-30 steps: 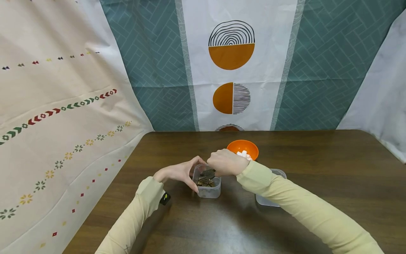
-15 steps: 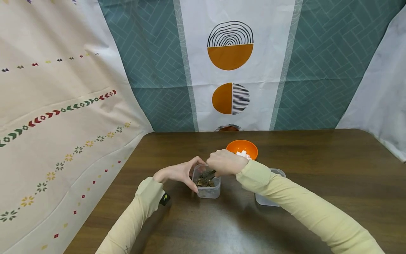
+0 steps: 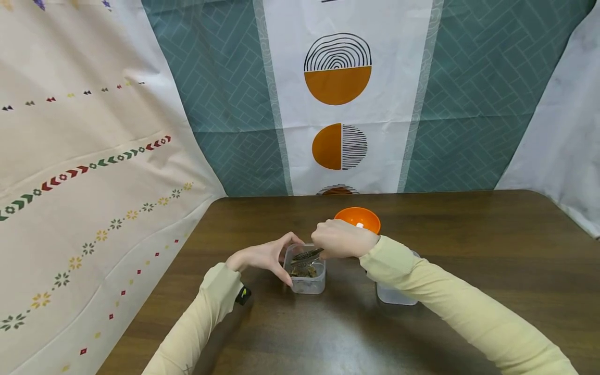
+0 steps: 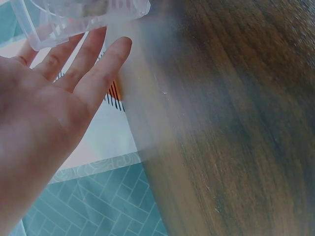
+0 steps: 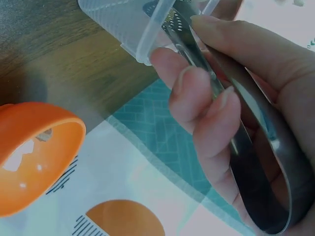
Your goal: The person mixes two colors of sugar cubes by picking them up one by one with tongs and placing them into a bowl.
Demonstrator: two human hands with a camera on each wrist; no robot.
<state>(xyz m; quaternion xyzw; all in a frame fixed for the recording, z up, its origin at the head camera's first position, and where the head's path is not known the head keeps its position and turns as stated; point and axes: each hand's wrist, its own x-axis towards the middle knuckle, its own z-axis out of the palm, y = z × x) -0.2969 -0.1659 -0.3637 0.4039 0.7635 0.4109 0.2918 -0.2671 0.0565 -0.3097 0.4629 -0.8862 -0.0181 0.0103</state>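
My left hand (image 3: 263, 256) holds a small clear plastic container (image 3: 309, 285) at its left side, thumb near the front corner and fingers toward the back. In the left wrist view, the fingers extend by the container (image 4: 59, 34). Brown pieces (image 3: 303, 272) lie at the bottom of it. With my right hand (image 3: 346, 238) I grip metal tongs (image 5: 248, 172), the thumb on one arm and fingers curled round the other. The perforated tips of the tongs (image 3: 307, 255) reach inside the container. Whether they pinch a piece is unclear.
Behind my right hand stands an orange bowl (image 3: 370, 217) with white pieces (image 3: 360, 225) in it. Another clear container (image 3: 395, 296) sits to the right, partly hidden under my right forearm. The brown wooden table (image 3: 487, 239) ends at a patterned cloth backdrop (image 3: 450, 156).
My right hand has shifted slightly right with the tongs, whose tips show more plainly over the brown pieces. It now covers more of the white pieces. My left hand keeps its place on the container.
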